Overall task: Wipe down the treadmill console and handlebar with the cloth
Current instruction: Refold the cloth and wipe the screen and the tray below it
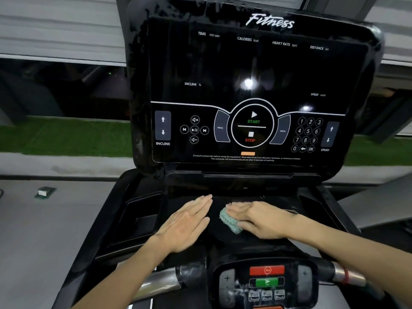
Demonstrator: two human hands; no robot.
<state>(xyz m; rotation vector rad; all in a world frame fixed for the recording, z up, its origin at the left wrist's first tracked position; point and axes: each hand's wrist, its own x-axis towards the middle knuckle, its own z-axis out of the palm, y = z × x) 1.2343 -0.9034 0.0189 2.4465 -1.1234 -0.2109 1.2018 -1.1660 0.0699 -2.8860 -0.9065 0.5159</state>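
I'm seeing the console screen (245,85) standing dark and tilted back, w/ START/STOP labels printed near its lower edge. Just below the screen, the black tray (214,236) is taking both hands. L hand (185,224) is lying flat on the tray below the screen's left-centre, fingers straight and together, gripping nothing. R hand (260,219) is lying below the screen's centre, fingers also stretched out, pressing down on the cloth (229,220) w/o curling round it. The cloth, teal and knobbly, is sticking out from under the R hand toward the L hand, just apart from it. Further below the screen, nearest the cam, the handlebar (160,282) is running across, w/ a red button (267,270) and a green button (266,282) at its middle.
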